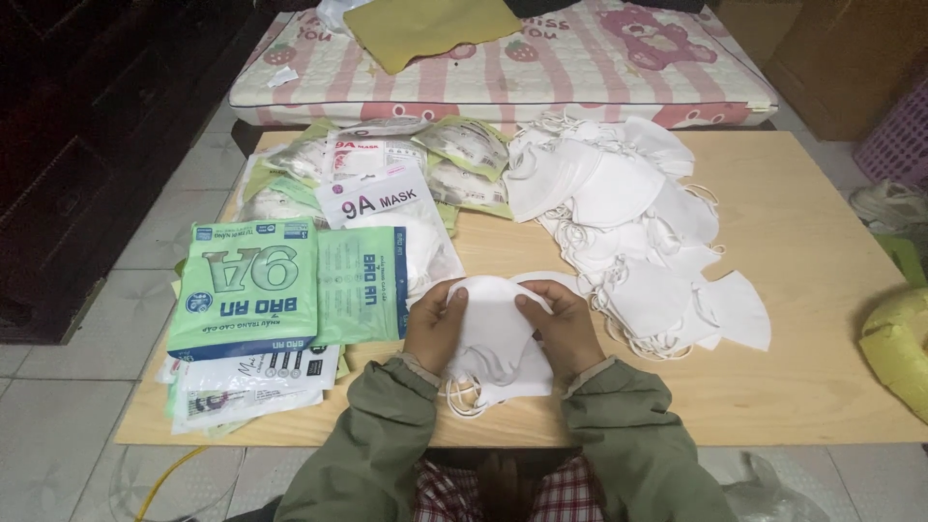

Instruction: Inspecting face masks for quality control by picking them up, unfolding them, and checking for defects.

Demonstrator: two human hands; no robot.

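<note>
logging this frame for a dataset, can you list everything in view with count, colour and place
held masks: small stack, exact count unclear, white, near edge of the table between both hands
loose mask pile: many, white, table centre to right
green packs: two side by side, green and white, table left
clear packed masks: several, clear and green wrappers, far left of the table
flat wrappers: a few, white, under the green packs
table: one, light wood, centre
mattress: one, pink striped, beyond the table
yellow cloth: one, on the mattress
left hand: gripping the stack's left side
right hand: gripping its right side
sleeves: two, olive green, bottom centre
</note>
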